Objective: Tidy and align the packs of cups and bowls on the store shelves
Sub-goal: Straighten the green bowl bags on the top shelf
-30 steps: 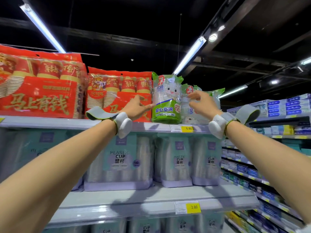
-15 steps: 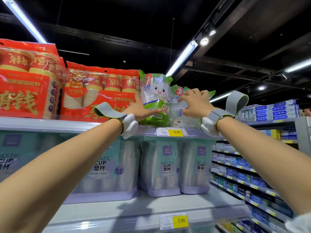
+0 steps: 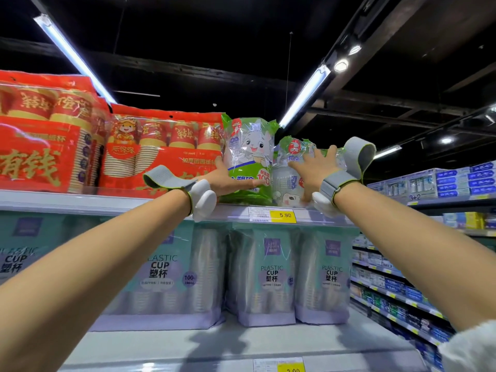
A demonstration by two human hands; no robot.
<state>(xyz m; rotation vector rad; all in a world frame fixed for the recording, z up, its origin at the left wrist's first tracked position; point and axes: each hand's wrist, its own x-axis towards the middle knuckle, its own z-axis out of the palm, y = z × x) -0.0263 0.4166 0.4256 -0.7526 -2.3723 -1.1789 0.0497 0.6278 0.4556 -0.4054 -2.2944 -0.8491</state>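
While the left hand [image 3: 228, 181] cups the upright green bowl pack [image 3: 248, 159] on the top shelf [image 3: 107, 204], the right hand [image 3: 312, 170], fingers spread flat on the lower neighbouring pack [image 3: 288, 181], should press gently to square both fronts with the shelf edge.

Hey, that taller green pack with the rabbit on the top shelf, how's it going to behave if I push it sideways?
The taller green pack stands upright and narrow, so a high push would probably tip it. Its clear, glossy film looks slippery and crinkly, likely yielding under the left hand. The see-through disposable bowls inside suggest it is light, so it should slide easily along the top shelf.
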